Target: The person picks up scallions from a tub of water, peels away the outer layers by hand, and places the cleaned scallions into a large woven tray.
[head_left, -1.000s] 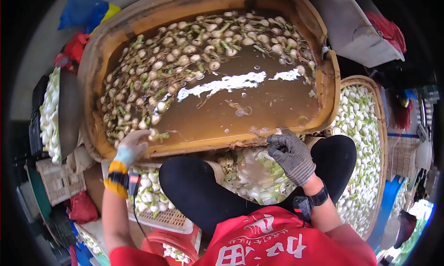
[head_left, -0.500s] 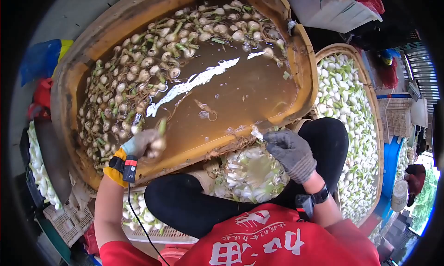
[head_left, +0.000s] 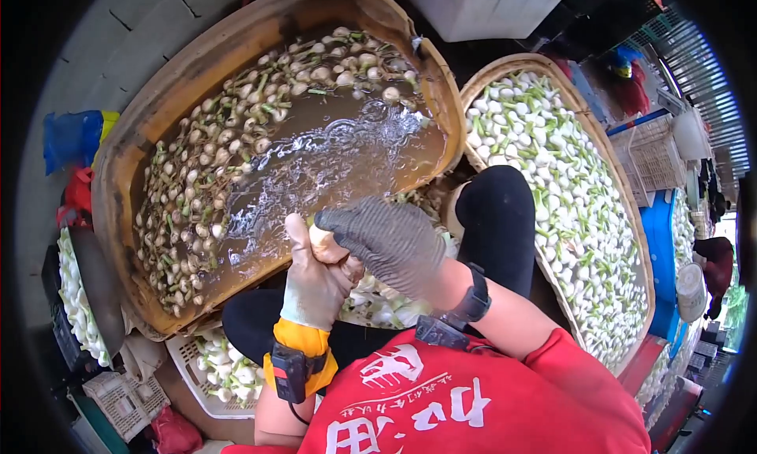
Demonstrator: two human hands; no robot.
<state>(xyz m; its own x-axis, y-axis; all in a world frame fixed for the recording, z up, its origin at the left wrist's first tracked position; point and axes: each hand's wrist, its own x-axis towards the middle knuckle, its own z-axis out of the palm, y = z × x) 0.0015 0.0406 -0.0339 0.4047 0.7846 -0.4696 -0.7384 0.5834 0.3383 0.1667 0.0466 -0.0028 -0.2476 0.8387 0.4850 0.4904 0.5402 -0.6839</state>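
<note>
My left hand [head_left: 314, 284], in a pale glove, is closed around a garlic bulb [head_left: 326, 246] above the near rim of the yellow tub [head_left: 441, 67]. My right hand [head_left: 390, 239], in a dark grey glove, covers the bulb's top and right side, its fingers pressed onto it. Part of the bulb is hidden by both gloves. Unpeeled garlic bulbs [head_left: 217, 150] with roots and green stems float in the tub's brown water. Below my hands, between my legs, lies a heap of pale peelings [head_left: 378, 300], partly covered by my arms.
To the right stands a long tub [head_left: 471, 91] of peeled white bulbs [head_left: 560, 194]. A white basket [head_left: 185, 359] with more bulbs sits at lower left. A white bin [head_left: 489, 8] is at the back, and a blue container [head_left: 662, 225] stands farther right.
My left hand has moved right from over the tub, bringing the bulb to my right hand, which has moved left onto it. The tub water is now rippled. The view has turned rightward.
</note>
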